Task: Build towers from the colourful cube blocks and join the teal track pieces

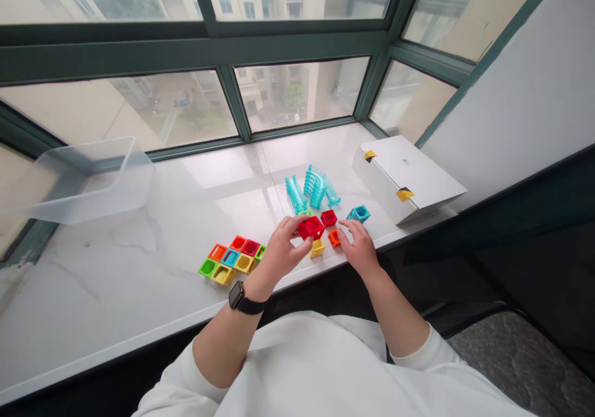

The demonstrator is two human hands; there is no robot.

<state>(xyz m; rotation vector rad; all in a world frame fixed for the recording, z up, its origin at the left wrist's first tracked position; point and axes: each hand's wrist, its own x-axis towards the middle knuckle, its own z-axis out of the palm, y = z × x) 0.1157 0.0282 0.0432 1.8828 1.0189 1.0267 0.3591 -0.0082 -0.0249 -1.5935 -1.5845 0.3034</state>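
Note:
My left hand [281, 251] grips a red hollow cube block [311, 227] just above the white marble sill [139, 262]. A black watch sits on that wrist. My right hand [357, 248] rests beside it with fingers curled over an orange block [333, 237]. A yellow block [318, 248] lies between the two hands. Another red block [328, 217] and a teal block [359, 213] sit just beyond my fingers. To the left lies a joined group of several coloured blocks [231, 259].
Several clear teal curved track pieces [312, 189] stand behind the blocks. A white cardboard box [405, 178] sits at the right end of the sill. A clear plastic tub [81, 178] rests at the left. Windows run along the back.

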